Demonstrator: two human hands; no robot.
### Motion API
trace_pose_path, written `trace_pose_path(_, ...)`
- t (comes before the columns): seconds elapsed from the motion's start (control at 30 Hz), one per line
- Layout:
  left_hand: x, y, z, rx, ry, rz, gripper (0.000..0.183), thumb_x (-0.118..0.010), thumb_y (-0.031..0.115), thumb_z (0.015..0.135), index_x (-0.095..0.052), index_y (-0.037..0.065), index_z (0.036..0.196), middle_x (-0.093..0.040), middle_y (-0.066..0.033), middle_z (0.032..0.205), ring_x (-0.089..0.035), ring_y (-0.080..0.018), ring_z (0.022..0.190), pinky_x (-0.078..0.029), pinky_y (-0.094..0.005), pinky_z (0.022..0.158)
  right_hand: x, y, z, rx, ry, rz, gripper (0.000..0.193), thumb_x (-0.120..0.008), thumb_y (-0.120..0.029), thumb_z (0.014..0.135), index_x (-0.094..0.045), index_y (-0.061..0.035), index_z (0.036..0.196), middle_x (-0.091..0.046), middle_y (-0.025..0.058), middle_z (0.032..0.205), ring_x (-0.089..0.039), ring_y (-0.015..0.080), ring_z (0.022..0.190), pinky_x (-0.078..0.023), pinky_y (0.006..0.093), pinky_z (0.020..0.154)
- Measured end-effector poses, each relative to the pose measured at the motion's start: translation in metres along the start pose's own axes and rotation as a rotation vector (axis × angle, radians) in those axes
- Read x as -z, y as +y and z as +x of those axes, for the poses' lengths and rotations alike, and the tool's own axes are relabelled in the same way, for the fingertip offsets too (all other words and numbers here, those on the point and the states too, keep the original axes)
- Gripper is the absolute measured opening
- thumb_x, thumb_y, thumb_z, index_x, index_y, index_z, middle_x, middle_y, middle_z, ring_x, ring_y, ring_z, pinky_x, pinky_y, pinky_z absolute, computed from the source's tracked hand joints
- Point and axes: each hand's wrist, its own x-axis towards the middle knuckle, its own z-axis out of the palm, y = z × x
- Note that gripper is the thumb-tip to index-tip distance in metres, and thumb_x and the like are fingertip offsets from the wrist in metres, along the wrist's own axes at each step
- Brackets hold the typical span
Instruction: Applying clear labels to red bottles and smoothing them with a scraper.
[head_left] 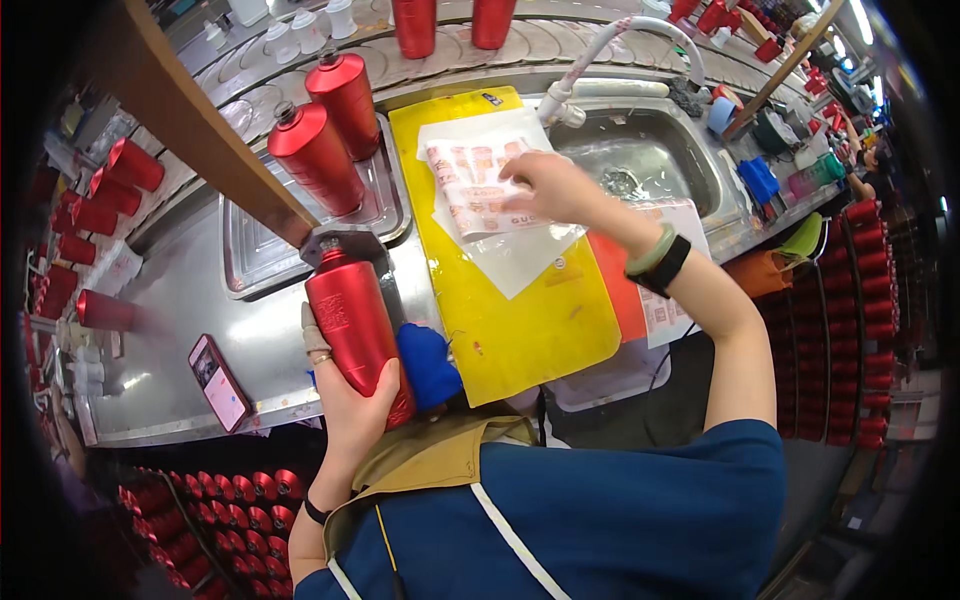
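Observation:
My left hand point(352, 405) is wrapped round the lower part of a glossy red bottle point(350, 305), which is tilted with its neck pointing away from me. A covering sits on one finger. The bottle's neck is close to a dark bracket point(345, 240) at the foot of a wooden post; I cannot tell whether they touch. My right hand point(555, 187) is over a sheet of pink-red printed decals point(480, 215), its fingers bent and fingertips apart. Under the decals are white paper sheets point(512, 275) on a yellow board point(520, 345). A blue cloth point(425, 365) lies beside the bottle.
Two red bottles point(318, 160) stand on a metal tray point(240, 265) behind the wooden post point(200, 110). A sink point(640, 150) with a white faucet point(575, 75) lies at the far right. A phone point(218, 382) rests at left. Racks of red bottles point(860, 330) flank me.

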Motion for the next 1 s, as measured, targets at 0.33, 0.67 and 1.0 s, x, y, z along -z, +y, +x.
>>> trace_pose_path(0.33, 0.000, -0.002, 0.000, 0.015, -0.009, -0.029, 0.105, -0.075, 0.008, 0.079, -0.008, -0.003, 0.159, -0.029, -0.0227, 0.155, -0.038, -0.0309, 0.141, -0.032, -0.0397, 0.116, -0.066, -0.044, 0.001, 0.310, 0.162, -0.341, 0.035, -0.072, -0.015, 0.079, -0.064, -0.0156, 0.113, -0.059, 0.0097, 0.105, -0.066, 0.0309, 0.091, -0.058, 0.0427, 0.068)
trace_pose_path(0.67, 0.001, -0.002, 0.000, -0.014, 0.012, 0.000, 0.104, -0.075, 0.010, 0.079, -0.009, -0.004, 0.159, -0.030, -0.0235, 0.155, -0.037, -0.0319, 0.141, -0.031, -0.0400, 0.118, -0.017, -0.022, -0.003, -0.120, 0.584, 0.412, 0.024, -0.060, -0.009, 0.091, -0.074, -0.0079, 0.110, -0.066, 0.0127, 0.095, -0.067, 0.0273, 0.077, -0.054, 0.0332, 0.072)
trace_pose_path(1.0, -0.001, -0.006, -0.003, -0.011, 0.017, -0.083, 0.104, -0.074, 0.005, 0.079, -0.009, -0.002, 0.160, -0.034, -0.0200, 0.152, -0.043, -0.0270, 0.135, -0.036, -0.0365, 0.113, -0.060, -0.037, -0.039, 0.217, 0.129, -0.314, 0.027, -0.070, -0.020, 0.079, -0.067, -0.0141, 0.105, -0.063, 0.0068, 0.102, -0.067, 0.0277, 0.093, -0.055, 0.0409, 0.076)
